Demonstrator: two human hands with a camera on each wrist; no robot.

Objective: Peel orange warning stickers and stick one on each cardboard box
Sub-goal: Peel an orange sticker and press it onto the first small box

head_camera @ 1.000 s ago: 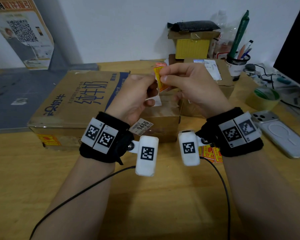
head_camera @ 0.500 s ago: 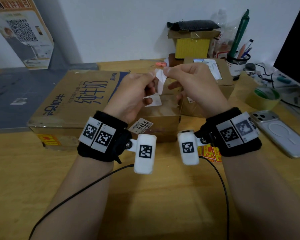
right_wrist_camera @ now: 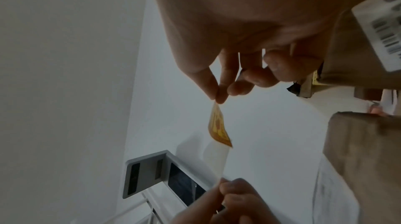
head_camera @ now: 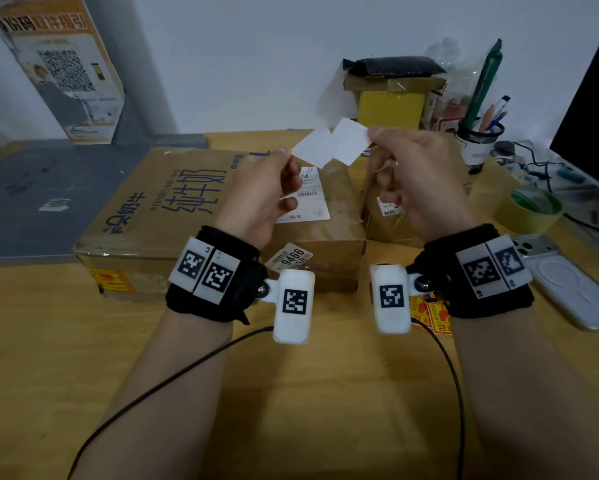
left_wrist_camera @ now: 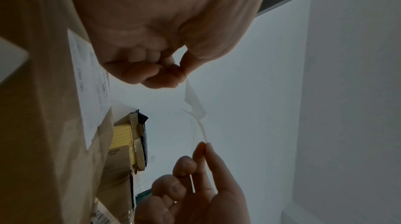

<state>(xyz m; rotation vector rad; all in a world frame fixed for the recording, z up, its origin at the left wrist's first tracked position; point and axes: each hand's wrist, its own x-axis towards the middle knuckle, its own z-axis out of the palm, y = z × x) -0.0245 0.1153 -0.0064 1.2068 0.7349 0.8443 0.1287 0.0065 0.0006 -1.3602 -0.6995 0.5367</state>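
Both hands are raised above the boxes. My right hand [head_camera: 374, 136] [right_wrist_camera: 217, 97] pinches the corner of an orange warning sticker [right_wrist_camera: 217, 124], which shows its white back [head_camera: 350, 142] in the head view. My left hand [head_camera: 284, 157] [left_wrist_camera: 184, 71] pinches the white backing paper [head_camera: 312, 147] [right_wrist_camera: 217, 160]. The two pieces still meet at one edge. Below stand a large printed cardboard box [head_camera: 145, 202], a smaller middle box [head_camera: 325, 237] and a right box [head_camera: 388, 220]. An orange sticker [head_camera: 113, 280] is on the large box's front.
Spare orange stickers [head_camera: 429, 313] lie on the wooden desk under my right wrist. A phone [head_camera: 568, 289], a tape roll [head_camera: 530, 209], a pen holder [head_camera: 478, 140] and a monitor [head_camera: 595, 116] crowd the right. A grey panel [head_camera: 31, 195] lies left.
My hands have drawn apart, the right pulling the sticker off the backing held by the left. The folded orange piece has opened into two white-faced pieces joined at one edge.
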